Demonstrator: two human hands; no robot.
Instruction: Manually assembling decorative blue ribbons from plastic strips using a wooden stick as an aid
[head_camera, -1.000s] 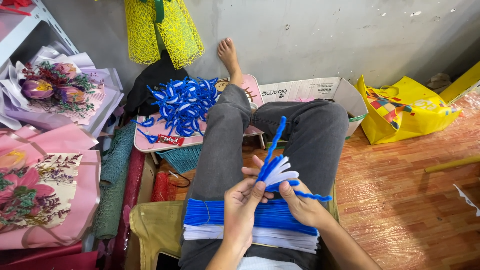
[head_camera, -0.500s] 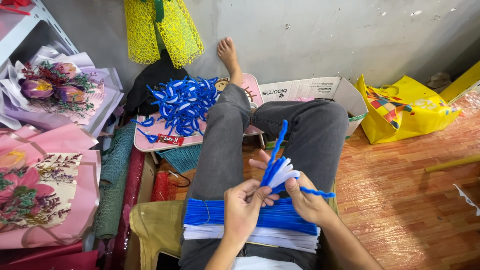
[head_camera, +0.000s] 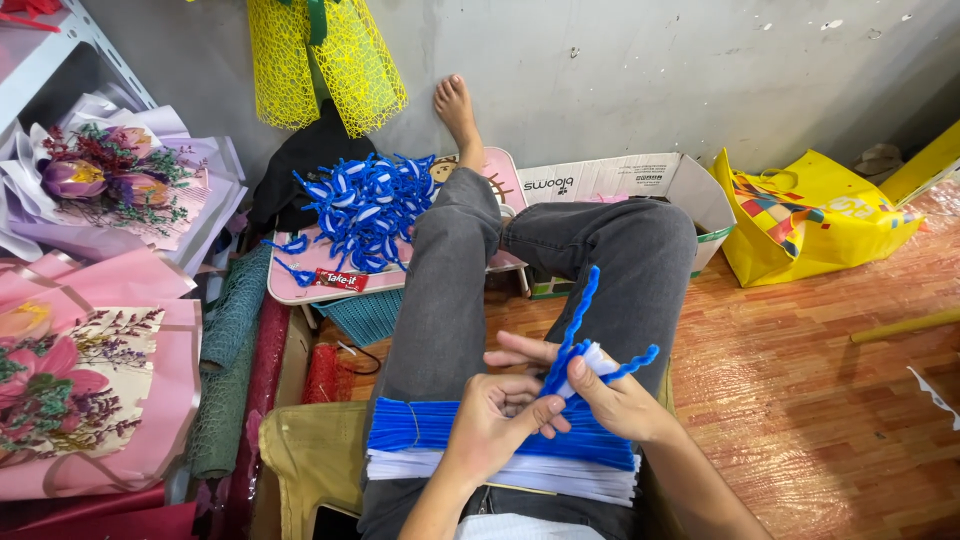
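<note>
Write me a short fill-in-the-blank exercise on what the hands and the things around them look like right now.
1. The left hand and right hand pinch a small piece made of white and ____ fuzzy stems.
2. A flat bundle of stems lies across the person's ____.
3. The finished blue-and-white pieces are piled on a small ____ table.
4. A ____ bag stands on the floor at the right.

Missing words: blue; lap; pink; yellow
</note>
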